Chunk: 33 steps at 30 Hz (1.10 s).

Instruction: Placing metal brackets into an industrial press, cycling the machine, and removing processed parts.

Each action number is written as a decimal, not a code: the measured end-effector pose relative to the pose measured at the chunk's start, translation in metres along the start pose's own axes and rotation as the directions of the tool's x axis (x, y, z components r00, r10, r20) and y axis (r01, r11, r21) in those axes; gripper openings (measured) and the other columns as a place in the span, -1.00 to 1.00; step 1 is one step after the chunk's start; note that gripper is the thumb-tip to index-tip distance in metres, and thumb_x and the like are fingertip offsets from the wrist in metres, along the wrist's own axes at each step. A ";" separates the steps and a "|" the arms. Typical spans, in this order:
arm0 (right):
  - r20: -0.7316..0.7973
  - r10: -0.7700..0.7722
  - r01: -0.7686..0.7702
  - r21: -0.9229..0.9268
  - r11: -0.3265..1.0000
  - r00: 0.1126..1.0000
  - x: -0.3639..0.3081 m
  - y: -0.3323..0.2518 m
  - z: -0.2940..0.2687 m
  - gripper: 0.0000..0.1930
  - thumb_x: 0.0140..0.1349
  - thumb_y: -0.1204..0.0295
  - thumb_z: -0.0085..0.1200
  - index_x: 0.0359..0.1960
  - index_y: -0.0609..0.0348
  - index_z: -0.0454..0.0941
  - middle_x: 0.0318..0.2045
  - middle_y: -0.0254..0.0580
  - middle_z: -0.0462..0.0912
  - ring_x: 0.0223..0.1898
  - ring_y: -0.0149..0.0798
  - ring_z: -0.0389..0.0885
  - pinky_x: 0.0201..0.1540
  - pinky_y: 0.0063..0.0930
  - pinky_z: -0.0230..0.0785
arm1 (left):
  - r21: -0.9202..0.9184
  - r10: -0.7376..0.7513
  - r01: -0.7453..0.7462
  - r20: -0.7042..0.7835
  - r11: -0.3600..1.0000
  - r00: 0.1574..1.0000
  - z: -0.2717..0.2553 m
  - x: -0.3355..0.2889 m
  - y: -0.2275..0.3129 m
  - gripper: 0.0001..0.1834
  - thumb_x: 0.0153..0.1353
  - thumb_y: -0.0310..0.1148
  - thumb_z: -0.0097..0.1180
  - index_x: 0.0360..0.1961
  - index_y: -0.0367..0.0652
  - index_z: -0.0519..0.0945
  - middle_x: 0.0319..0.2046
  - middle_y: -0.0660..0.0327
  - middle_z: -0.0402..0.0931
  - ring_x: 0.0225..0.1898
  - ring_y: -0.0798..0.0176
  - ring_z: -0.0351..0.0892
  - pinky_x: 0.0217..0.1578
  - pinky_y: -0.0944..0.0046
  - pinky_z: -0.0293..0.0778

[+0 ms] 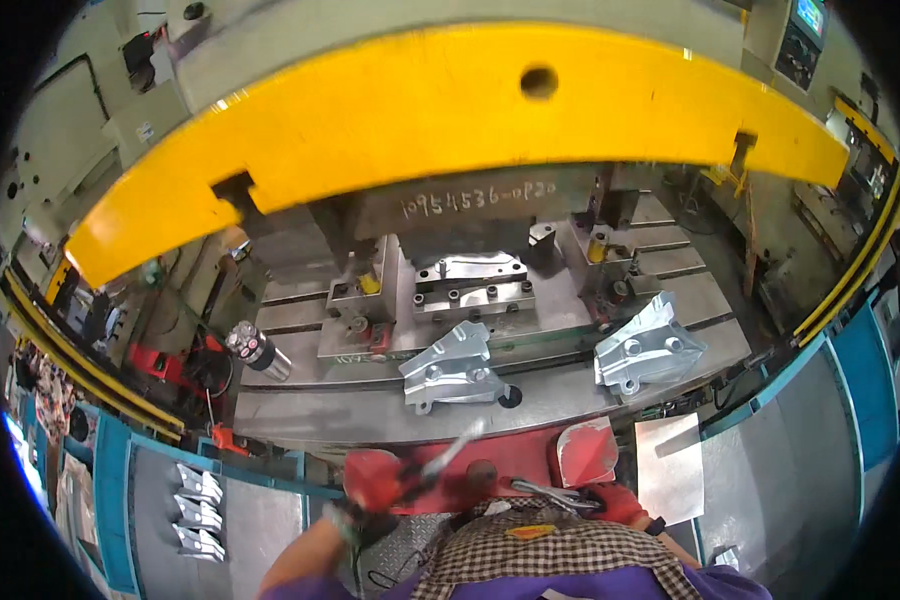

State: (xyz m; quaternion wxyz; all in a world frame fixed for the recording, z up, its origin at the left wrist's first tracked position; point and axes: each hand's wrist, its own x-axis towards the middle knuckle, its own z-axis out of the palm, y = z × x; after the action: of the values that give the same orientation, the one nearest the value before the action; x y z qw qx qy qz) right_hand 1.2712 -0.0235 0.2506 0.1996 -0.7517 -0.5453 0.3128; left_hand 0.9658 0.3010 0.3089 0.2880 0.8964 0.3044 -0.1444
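Observation:
My left hand [378, 490], in a red glove, is closed around one end of a long grey metal piece [452, 450], blurred by motion. Close to my waist, my right hand [618, 503], also red-gloved, is closed at the end of a silver metal tool with looped, handle-like bars [550, 493]; its exact kind is unclear. Ahead of my hands, a stamped sheet-metal part [455, 375] with raised bosses lies on the press bed [320, 410]. A second stamped part [650, 345] of similar shape rests farther right on that bed.
A yellow press beam [450, 105] spans above the steel die [475, 295]. A steel flask [258, 350] stands on the bed's left. Several formed parts [198, 512] lie on the left side table [260, 530]. A flat sheet [670, 465] lies by the right table [790, 450].

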 end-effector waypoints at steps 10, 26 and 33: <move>-0.179 0.228 0.036 0.853 0.521 0.957 0.002 -0.032 -0.007 -0.70 0.28 0.28 0.01 -0.03 0.17 0.42 -0.39 -0.35 0.52 -0.40 -0.50 0.45 -0.35 -0.58 0.34 | -0.360 0.262 -0.435 -0.438 0.825 0.860 -0.119 0.267 -0.046 -0.63 0.31 -0.27 -0.06 0.08 -0.20 0.43 -0.29 0.22 0.57 -0.37 0.31 0.52 -0.36 0.34 0.42; -0.240 0.517 -0.011 0.900 0.436 0.822 -0.006 0.048 -0.097 -0.51 0.34 -0.04 -0.18 -0.21 0.17 0.51 -0.69 -0.41 0.38 -0.74 -0.51 0.31 -0.70 -0.61 0.19 | -0.829 0.137 -0.370 -0.346 0.419 0.928 -0.052 0.101 -0.003 -0.50 0.33 0.03 -0.11 -0.01 -0.20 0.51 -0.46 0.38 0.44 -0.53 0.51 0.33 -0.54 0.45 0.28; -0.228 0.389 0.110 0.947 0.302 0.893 0.015 0.067 -0.075 -0.71 0.36 0.12 -0.10 -0.12 0.04 0.39 -0.61 -0.47 0.38 -0.70 -0.54 0.29 -0.67 -0.63 0.15 | -0.692 0.045 -0.274 -0.329 0.668 0.943 0.014 0.004 -0.001 -0.53 0.35 -0.06 -0.09 0.03 -0.24 0.48 -0.40 0.34 0.49 -0.44 0.50 0.39 -0.42 0.46 0.34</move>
State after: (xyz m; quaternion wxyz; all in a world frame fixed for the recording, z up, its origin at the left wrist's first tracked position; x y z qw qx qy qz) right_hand 1.3726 -0.0279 0.2578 0.6826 -0.5841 -0.1317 0.4191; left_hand 0.9673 0.2951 0.2952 0.5852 0.7416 0.2941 0.1450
